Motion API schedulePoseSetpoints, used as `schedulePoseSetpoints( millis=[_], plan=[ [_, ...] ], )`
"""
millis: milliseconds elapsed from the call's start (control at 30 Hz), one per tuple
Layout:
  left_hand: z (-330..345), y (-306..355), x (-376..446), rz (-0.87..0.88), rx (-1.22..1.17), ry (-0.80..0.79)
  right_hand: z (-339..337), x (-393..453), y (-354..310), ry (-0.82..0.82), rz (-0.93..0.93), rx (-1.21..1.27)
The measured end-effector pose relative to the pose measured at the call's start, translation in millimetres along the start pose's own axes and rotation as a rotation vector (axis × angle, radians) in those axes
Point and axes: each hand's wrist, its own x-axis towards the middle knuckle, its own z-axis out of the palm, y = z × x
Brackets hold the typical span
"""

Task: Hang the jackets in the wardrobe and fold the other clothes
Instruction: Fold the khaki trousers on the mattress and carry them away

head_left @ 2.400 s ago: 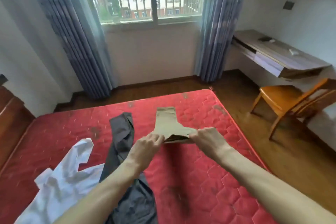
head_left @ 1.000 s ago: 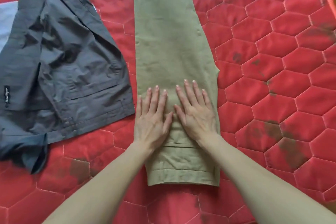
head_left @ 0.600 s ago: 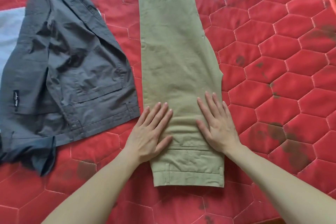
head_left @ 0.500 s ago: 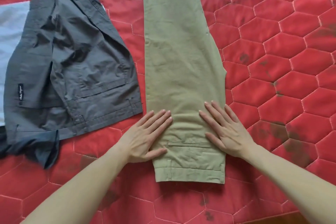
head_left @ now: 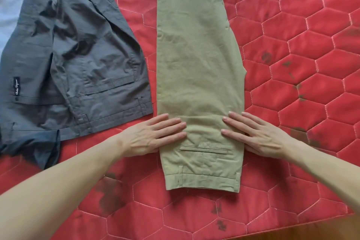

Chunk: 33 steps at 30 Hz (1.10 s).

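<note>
Khaki trousers (head_left: pixel 196 60) lie folded lengthwise on the red quilted mattress (head_left: pixel 303 48), waistband toward me and legs running out of the top of the view. My left hand (head_left: pixel 153 135) presses flat on their left edge just above the back pocket. My right hand (head_left: pixel 255 134) lies flat on the right edge at the same height. All fingers are straight. A grey jacket (head_left: pixel 78 60) lies crumpled to the left of the trousers, with its hem close to my left hand.
A white garment (head_left: pixel 9 9) shows at the far left, partly under the grey jacket. The mattress's near edge and a strip of wooden floor (head_left: pixel 311 234) appear at the bottom right. Dark stains mark the mattress.
My hands have slid apart from the middle of the trousers to their two side edges. Before that I laid the trousers down flat and leaned in over them.
</note>
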Motion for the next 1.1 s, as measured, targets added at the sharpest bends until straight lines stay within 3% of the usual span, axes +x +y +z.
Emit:
schedulePoseSetpoints(
  millis=[167, 300, 567, 733, 833, 900, 967, 1100],
  plan=[
    [-2.0, 13.4, 16.5, -0.183, -0.124, 0.089, -1.7, 32.7, 1.0, 0.014, 0.011, 0.056],
    [-12.0, 26.9, 23.1, -0.31, -0.347, 0.06, -17.8, 41.1, -1.7, -0.001, 0.051, 0.162],
    [-42.4, 46.0, 10.1, -0.33, -0.612, 0.01, -58.1, 19.6, -37.2, 0.121, 0.343, 0.634],
    [-30.6, 52.0, 1.0, -0.354, -0.57, -0.094, -55.2, 41.8, -41.2, -0.056, 0.501, 0.808],
    [-10.9, 50.9, 1.0, -0.517, -0.75, -0.166, -60.7, 37.3, -47.4, 0.205, 0.614, 0.984],
    [-14.8, 55.3, 5.1, -0.818, -1.05, 0.012, -59.5, 39.2, -52.8, 0.367, 0.748, 1.105],
    [-29.0, 59.9, 12.8, -0.928, -1.171, 0.311, -49.1, 58.7, -53.4, 0.445, 0.943, 1.12],
    [-49.7, 50.1, 33.4, -1.114, -1.262, 0.427, -36.4, 85.1, -50.5, 0.391, 1.134, 1.172]
  ],
)
